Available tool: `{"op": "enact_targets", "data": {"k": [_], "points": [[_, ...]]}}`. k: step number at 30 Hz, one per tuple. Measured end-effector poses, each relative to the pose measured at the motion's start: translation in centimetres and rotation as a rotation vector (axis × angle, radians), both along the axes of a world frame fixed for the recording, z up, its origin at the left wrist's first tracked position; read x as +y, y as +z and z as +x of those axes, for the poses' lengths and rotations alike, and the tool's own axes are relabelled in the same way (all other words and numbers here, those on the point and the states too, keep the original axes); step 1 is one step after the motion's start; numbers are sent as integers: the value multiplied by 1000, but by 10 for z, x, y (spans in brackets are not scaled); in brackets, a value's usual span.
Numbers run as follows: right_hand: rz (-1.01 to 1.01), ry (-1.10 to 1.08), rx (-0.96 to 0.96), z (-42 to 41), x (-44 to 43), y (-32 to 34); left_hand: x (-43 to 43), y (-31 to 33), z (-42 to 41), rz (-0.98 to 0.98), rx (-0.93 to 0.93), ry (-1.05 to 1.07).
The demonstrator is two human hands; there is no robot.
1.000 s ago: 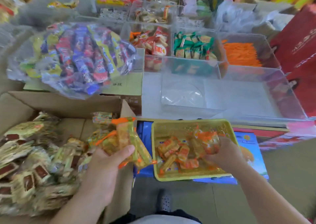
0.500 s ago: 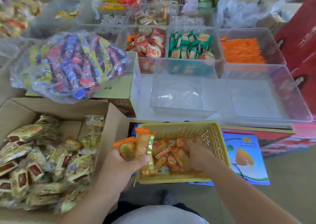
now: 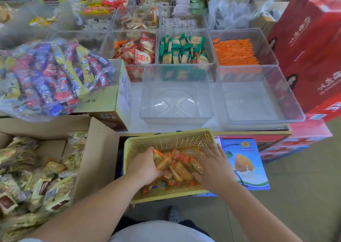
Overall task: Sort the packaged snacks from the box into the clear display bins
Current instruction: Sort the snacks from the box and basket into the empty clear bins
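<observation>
— between left hand (image 3: 147,166) and right hand (image 3: 214,162), down in the yellow basket (image 3: 166,140): orange packets (image 3: 180,167). left hand's come off the box (image 3: 99,158), curled round some.
— right hand's flat against them. empty bin (image 3: 176,101) beyond next, i'd say.

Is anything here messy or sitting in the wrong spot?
Mostly tidy. A few orange packets sit in the back left corner of the clear bin of red-and-white packs, so they look misfiled. The big clear bag of mixed snacks slumps over the edge of its cardboard box. Nothing looks spilled or torn.
</observation>
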State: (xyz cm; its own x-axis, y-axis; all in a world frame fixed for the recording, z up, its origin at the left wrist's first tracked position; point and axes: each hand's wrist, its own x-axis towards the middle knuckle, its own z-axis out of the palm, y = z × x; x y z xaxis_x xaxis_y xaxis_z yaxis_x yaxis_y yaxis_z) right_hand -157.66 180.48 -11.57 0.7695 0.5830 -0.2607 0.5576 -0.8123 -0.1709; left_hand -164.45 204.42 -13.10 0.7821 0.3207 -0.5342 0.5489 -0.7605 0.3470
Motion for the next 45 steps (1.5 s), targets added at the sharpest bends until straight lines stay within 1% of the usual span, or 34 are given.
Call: {"op": "enact_targets", "data": {"k": [3,5,7,9,12,15,17,20,23,25,27,30,32,34,36,39,45], "points": [[5,-10,-14,-1,1,0,1,-12,3,-2,85,-36],[-8,-21,-7,-1,2,0,1,-9,2,-14,103,-74],[-18,-40,-17,-3,4,1,1,6,-3,-36,29,-113],[7,-76,-54,-6,9,1,3,29,-14,-81,-98,-147],[179,-127,-117,-14,34,5,18,66,-47,-95,-312,-176],[391,-55,-113,-26,80,14,54,99,-89,21,-461,-124],[514,31,-71,-38,118,25,90,112,-121,139,-531,-41],[603,143,7,-61,174,42,157,120,-170,322,-489,120],[635,219,78,-86,224,51,231,117,-218,485,-338,275],[629,246,98,-104,256,54,278,113,-245,559,-229,353],[605,240,119,-121,285,58,320,106,-266,589,-197,389],[579,223,121,-144,327,60,371,91,-290,578,-152,357],[540,195,129,-153,355,61,392,79,-300,517,-124,315],[441,178,179,-156,382,59,401,68,-306,422,-135,278],[365,155,243,-156,404,57,402,62,-309,373,-163,259],[274,98,348,-155,434,50,405,59,-309,349,-218,262],[20,84,474,-138,504,15,405,60,-314,341,-246,249]]}}
